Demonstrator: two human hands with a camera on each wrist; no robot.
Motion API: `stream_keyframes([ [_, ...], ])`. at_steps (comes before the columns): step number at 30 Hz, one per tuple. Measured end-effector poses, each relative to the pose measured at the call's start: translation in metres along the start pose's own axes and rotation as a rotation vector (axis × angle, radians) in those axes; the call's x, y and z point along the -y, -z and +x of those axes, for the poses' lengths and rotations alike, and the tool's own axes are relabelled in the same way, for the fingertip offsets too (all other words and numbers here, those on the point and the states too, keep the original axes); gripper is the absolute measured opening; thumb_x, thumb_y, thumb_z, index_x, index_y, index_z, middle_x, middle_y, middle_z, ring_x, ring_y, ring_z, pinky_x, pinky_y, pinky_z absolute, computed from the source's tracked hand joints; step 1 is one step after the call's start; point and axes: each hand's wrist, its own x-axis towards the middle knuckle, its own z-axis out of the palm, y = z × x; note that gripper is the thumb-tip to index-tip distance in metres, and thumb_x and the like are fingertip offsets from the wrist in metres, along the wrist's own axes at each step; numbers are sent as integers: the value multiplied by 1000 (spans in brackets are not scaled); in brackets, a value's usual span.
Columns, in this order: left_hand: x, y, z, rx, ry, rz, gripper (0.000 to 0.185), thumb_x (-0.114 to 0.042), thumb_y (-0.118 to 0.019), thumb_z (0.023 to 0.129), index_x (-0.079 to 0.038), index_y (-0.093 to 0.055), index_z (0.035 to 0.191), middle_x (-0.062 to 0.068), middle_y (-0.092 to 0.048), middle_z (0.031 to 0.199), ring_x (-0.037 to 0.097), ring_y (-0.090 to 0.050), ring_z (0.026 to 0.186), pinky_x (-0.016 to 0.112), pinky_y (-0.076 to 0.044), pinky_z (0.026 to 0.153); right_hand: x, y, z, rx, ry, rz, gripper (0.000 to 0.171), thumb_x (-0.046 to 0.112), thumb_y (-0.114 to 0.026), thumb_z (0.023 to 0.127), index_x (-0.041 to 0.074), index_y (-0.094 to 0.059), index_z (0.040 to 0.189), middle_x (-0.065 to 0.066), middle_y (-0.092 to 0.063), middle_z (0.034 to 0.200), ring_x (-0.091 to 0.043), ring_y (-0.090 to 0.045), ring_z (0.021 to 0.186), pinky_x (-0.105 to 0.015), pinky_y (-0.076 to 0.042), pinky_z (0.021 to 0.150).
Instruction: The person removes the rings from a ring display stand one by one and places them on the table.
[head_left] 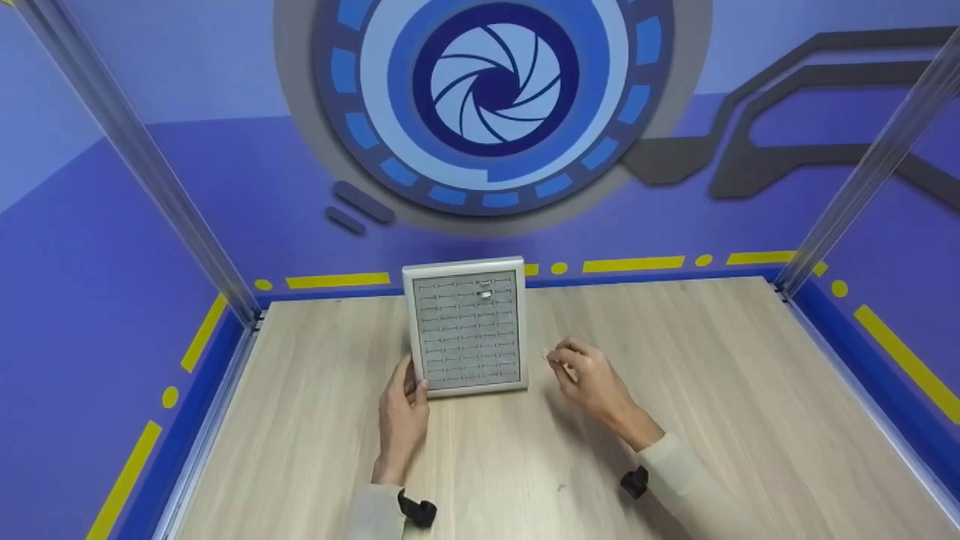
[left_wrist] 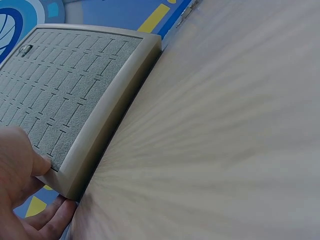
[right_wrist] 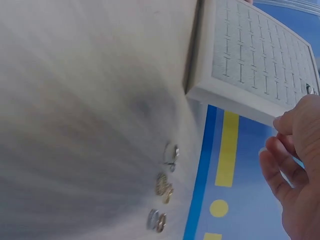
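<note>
A shallow ring display tray [head_left: 465,328], grey foam with rows of slots inside a pale frame, is tilted up toward me on the table. At its lower left corner my left hand [head_left: 403,420] grips the frame, thumb on the front, other fingers behind and below. A shiny ring [head_left: 486,294] sits in an upper slot; the left wrist view shows a ring [left_wrist: 25,50] there too. Right of the tray, my right hand [head_left: 596,386] pinches a tiny pale ring [head_left: 547,355] between thumb and fingertips. In the right wrist view, thumb and fingers partly hide it.
Several silver and gold rings lie in small groups on the table, among them a silver group [right_wrist: 171,155] and a gold group [right_wrist: 163,186]. Behind the wooden table [head_left: 712,360] stands a blue patterned wall [head_left: 225,187], with metal posts [head_left: 862,150] at the corners.
</note>
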Motion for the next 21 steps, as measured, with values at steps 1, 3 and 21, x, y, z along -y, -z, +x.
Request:
stream_keyframes([
  [1,0,0,0,1,2,-1,59,-2,-64,105,-2,-44,161,26,-52,159,41,-63,135,43,-62,106,-1,1,-3,9,-4,2,12,-5,-75,95,6,-79,97,-7,-72,94,-15,-71,84,-25,-66,71],
  [3,0,0,0,0,5,0,59,-2,-65,105,-2,-44,161,25,-51,159,40,-62,136,44,-61,107,-2,1,-7,16,-8,8,12,-5,-75,94,6,-79,97,-6,-72,94,-14,-71,83,-24,-66,70],
  [21,0,1,0,7,3,-2,61,-1,-64,105,-4,-43,162,25,-48,162,43,-62,136,43,-61,106,-14,3,-44,122,4,-105,14,-6,-83,87,7,-80,94,-2,-69,95,-13,-69,81,-27,-64,66],
])
